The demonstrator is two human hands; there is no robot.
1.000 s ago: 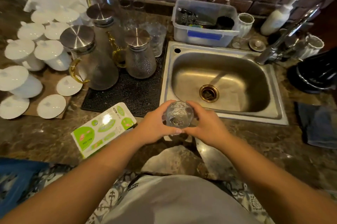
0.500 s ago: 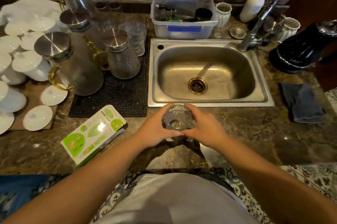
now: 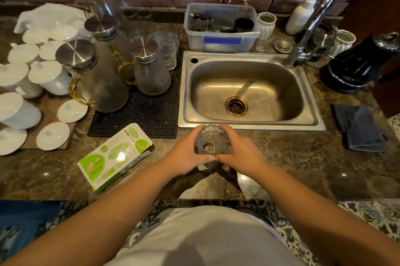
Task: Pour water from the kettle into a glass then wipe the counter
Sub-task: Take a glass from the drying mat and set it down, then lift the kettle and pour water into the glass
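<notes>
A clear textured glass point(image 3: 211, 140) stands upright on the brown marble counter point(image 3: 303, 164), just in front of the sink's front rim. My left hand point(image 3: 186, 155) and my right hand point(image 3: 240, 153) wrap it from both sides, thumbs meeting at its near side. The glass looks empty. A black electric kettle point(image 3: 363, 64) sits on its base at the far right, beyond the tap. A dark grey cloth point(image 3: 360, 128) lies folded on the counter right of the sink.
Steel sink point(image 3: 188, 92) with tap point(image 3: 311, 27) is straight ahead. Glass jugs point(image 3: 104, 83) stand on a black mat point(image 3: 149, 116) at left, beside white lidded cups point(image 3: 19, 112). A green box point(image 3: 114, 155) lies left of my hands. A plastic tub point(image 3: 220, 38) and soap bottle point(image 3: 303, 11) line the brick wall.
My view has swung right and back, bringing the kettle and cloth into sight. Both hands have kept hold of the glass at the same spot in front of the sink.
</notes>
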